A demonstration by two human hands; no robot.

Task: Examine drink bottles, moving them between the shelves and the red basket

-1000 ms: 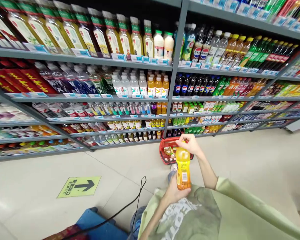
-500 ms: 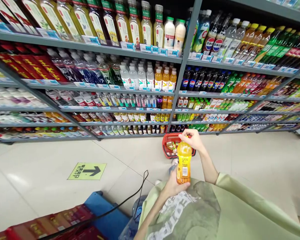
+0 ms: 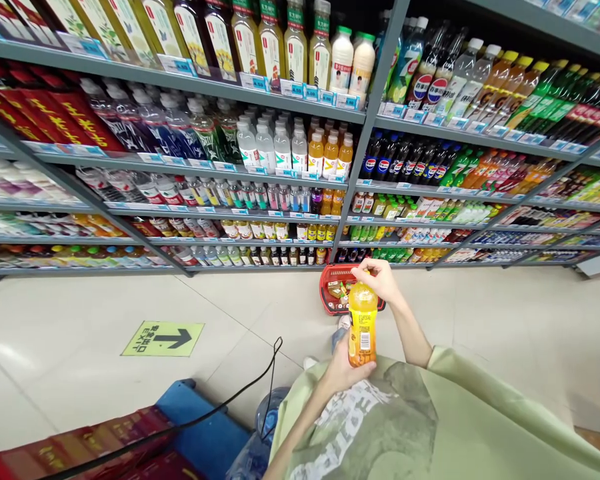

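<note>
An orange drink bottle (image 3: 363, 327) with a yellow label and barcode stands upright in front of my body. Wrapped round its lower part is my left hand (image 3: 347, 367), the thumb across the base. My right hand (image 3: 377, 279) grips the bottle at its top, and the fingers mostly hide the cap. Behind the bottle, a red shopping basket (image 3: 326, 293) rests on the floor with several small packaged items inside, partly covered by the bottle and right hand.
Long shelves (image 3: 260, 170) packed with bottled drinks run across the front. On the floor to the left lies a green exit sign (image 3: 165, 339). Near me at lower left are a blue stand (image 3: 200, 427), red boxes (image 3: 95, 447), a black cord (image 3: 225, 403) and large clear water bottles (image 3: 267, 417).
My view has shifted slightly, so the bottle and both hands appear a little farther left. Both hands keep the same hold on the bottle.
</note>
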